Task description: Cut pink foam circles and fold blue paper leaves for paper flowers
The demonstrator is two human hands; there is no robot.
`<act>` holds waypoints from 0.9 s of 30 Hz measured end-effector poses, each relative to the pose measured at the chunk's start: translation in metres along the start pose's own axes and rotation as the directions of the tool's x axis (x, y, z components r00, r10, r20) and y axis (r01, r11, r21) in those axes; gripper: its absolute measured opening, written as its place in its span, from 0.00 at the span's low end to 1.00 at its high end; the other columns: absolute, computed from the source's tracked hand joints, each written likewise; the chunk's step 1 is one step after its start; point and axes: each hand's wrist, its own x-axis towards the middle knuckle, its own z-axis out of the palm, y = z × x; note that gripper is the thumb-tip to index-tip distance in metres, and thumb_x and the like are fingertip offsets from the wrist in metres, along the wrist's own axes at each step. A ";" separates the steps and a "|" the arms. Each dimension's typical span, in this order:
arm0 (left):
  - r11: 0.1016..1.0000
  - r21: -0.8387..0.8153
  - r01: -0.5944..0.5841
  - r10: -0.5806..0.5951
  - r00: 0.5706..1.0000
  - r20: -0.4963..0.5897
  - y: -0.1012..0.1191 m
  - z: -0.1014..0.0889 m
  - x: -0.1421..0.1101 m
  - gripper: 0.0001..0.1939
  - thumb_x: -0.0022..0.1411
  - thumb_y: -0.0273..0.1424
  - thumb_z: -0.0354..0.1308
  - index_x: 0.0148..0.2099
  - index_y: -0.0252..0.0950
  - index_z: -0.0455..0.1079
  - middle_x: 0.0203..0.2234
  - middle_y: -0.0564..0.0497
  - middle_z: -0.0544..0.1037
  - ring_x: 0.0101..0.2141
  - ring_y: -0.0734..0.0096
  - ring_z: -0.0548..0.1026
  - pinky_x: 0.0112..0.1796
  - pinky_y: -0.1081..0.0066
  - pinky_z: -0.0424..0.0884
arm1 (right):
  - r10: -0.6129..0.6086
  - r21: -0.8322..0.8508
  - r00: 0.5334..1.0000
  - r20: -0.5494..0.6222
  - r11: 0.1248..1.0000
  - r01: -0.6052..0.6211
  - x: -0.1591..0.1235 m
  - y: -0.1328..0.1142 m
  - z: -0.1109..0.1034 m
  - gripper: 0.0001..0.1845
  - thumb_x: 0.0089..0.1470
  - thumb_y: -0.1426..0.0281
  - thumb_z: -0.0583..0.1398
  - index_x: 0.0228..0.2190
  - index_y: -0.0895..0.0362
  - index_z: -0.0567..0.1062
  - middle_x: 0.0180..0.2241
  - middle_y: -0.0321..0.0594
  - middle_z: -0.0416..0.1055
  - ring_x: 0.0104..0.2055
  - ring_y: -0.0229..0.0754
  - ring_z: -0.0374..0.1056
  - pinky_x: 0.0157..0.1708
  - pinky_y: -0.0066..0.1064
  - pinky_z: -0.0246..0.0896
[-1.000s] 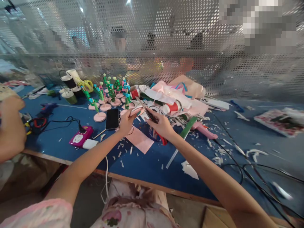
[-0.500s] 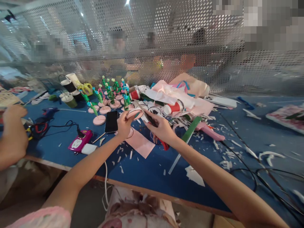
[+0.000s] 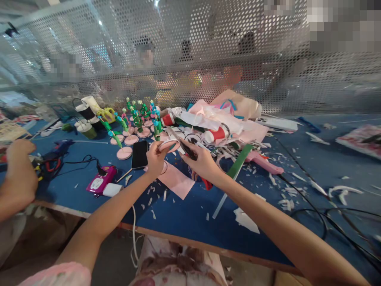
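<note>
My left hand (image 3: 156, 159) is closed around the edge of a round pink disc (image 3: 170, 146), held tilted above the table. Closed too, my right hand (image 3: 203, 162) grips a dark-handled tool with a thin metal blade (image 3: 188, 150), whose tip reaches beside the disc. Whether blade and disc touch, I cannot tell. Beneath my hands lies a sheet of pink paper (image 3: 178, 184). A red object (image 3: 207, 183) shows partly under my right wrist. Left of my left hand are a black phone (image 3: 139, 154) and several small green model plants on pink discs (image 3: 124, 153).
Paper and scraps (image 3: 220, 119) are heaped behind my hands, with a red-and-white cup (image 3: 218, 134). A pink glue gun (image 3: 264, 162) and a green strip (image 3: 240, 161) lie right. A purple power strip (image 3: 102, 180) and another person's arm (image 3: 19, 178) are left. A perforated metal screen (image 3: 208, 51) stands behind.
The view has shifted slightly. The disc in my left hand is tilted a little differently, and the blade is still beside it. The other person's hand at the left has moved slightly.
</note>
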 end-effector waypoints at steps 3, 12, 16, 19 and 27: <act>0.999 -0.024 -0.030 0.030 0.999 -0.015 0.004 0.000 0.000 0.12 0.56 0.40 0.59 0.39 0.38 0.69 0.33 0.50 0.74 0.35 0.68 0.72 0.37 0.71 0.67 | 0.038 0.070 0.999 0.019 0.997 -0.039 -0.001 -0.002 0.000 0.30 0.49 0.70 0.58 0.56 0.55 0.68 0.37 0.41 0.77 0.27 0.42 0.72 0.26 0.31 0.69; 0.998 0.026 -0.059 0.058 0.997 0.052 0.001 0.000 -0.001 0.12 0.57 0.41 0.58 0.37 0.38 0.70 0.27 0.53 0.71 0.30 0.71 0.69 0.34 0.73 0.65 | 0.263 0.249 0.952 0.158 0.922 -0.297 -0.003 -0.015 -0.003 0.34 0.51 0.72 0.58 0.60 0.55 0.61 0.17 0.31 0.68 0.09 0.33 0.60 0.09 0.27 0.63; 0.997 0.037 -0.065 0.062 0.996 0.071 -0.002 0.001 -0.001 0.11 0.58 0.41 0.58 0.36 0.38 0.70 0.26 0.53 0.71 0.32 0.70 0.70 0.35 0.73 0.66 | 0.295 0.232 0.940 0.169 0.915 -0.329 -0.002 -0.013 -0.003 0.35 0.52 0.73 0.57 0.61 0.56 0.59 0.16 0.29 0.66 0.09 0.35 0.62 0.09 0.27 0.63; 0.996 0.066 -0.068 0.061 0.993 0.102 -0.003 0.001 -0.003 0.10 0.57 0.39 0.58 0.37 0.38 0.70 0.26 0.53 0.71 0.31 0.70 0.70 0.34 0.74 0.65 | 0.262 0.226 0.952 0.160 0.929 -0.294 -0.001 -0.008 -0.002 0.34 0.52 0.73 0.57 0.61 0.57 0.59 0.16 0.29 0.67 0.09 0.34 0.61 0.09 0.26 0.63; 0.998 0.040 -0.044 0.041 0.996 0.078 -0.007 0.004 -0.003 0.11 0.56 0.37 0.59 0.39 0.36 0.68 0.31 0.51 0.73 0.34 0.69 0.72 0.36 0.73 0.67 | 0.277 0.156 0.942 0.189 0.939 -0.307 -0.002 -0.014 -0.003 0.35 0.53 0.72 0.56 0.62 0.58 0.56 0.16 0.28 0.65 0.11 0.34 0.62 0.11 0.25 0.64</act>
